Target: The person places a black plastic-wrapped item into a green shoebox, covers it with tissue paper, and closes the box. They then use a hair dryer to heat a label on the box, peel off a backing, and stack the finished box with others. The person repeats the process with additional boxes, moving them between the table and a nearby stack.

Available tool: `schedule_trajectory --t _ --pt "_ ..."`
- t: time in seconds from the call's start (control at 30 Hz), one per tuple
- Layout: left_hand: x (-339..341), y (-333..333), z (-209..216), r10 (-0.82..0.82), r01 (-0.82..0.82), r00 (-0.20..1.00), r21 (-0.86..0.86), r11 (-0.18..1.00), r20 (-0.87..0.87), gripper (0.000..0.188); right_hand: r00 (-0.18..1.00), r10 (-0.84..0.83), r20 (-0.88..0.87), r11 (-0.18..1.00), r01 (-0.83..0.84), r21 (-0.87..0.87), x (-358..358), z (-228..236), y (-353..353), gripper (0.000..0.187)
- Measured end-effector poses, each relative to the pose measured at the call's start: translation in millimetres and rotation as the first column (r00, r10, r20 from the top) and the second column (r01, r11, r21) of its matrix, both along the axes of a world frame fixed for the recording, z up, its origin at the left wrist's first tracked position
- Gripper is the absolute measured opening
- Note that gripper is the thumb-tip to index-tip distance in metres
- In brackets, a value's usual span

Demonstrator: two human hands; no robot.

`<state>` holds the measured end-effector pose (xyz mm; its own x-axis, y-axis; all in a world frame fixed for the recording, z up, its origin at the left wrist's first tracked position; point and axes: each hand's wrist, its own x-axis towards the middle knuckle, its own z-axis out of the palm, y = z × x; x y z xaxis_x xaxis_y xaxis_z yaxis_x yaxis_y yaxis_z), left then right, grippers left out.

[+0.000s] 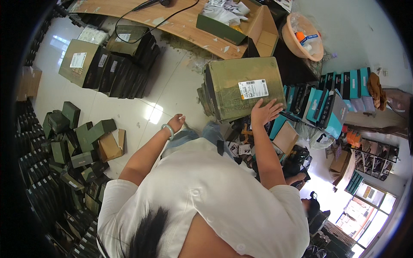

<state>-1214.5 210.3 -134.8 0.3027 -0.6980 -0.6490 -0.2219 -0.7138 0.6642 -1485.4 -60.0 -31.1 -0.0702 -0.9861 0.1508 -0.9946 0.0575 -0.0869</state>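
Note:
My right hand (266,112) lies with its fingers spread at the near right corner of a large olive-green carton (223,81), touching it just below a white shipping label (254,89). The carton's top faces up, and it appears to sit on more boxes, whose edges show at its left side. My left hand (176,122), a pale bangle (167,131) on its wrist, hangs in front of my jeans with the fingers loosely curled in. I see nothing in it, and it is apart from the carton.
Stacks of dark boxes (124,73) stand at the far left, and a loose pile of green boxes (81,142) covers the left floor. A wooden table (180,32) runs along the far side. Teal boxes (314,103) and a peach basin (292,41) are at the right. Another person (313,206) is lower right.

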Motion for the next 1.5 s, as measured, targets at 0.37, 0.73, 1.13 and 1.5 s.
schedule_trajectory --t 0.37,0.73,1.13,1.5 --pt "-21 -46 -24 0.226 -0.225 0.974 -0.216 0.95 -0.025 0.059 0.919 0.393 0.036 0.881 -0.387 0.274 2 83 50 0.06" --pt "-23 -129 56 0.455 -0.478 0.878 -0.273 0.835 -0.147 0.077 0.737 0.2 0.645 0.914 -0.378 0.148 -45 55 -46 0.063" --pt "-27 -122 55 0.587 -0.553 0.807 -0.278 0.786 0.055 0.057 0.549 0.148 0.822 0.642 -0.686 0.343 -77 30 -78 0.1" --pt "-40 -135 58 0.555 -0.529 0.805 -0.171 0.832 0.21 0.075 0.362 -0.161 0.918 0.778 -0.525 0.344 -41 23 -98 0.08"
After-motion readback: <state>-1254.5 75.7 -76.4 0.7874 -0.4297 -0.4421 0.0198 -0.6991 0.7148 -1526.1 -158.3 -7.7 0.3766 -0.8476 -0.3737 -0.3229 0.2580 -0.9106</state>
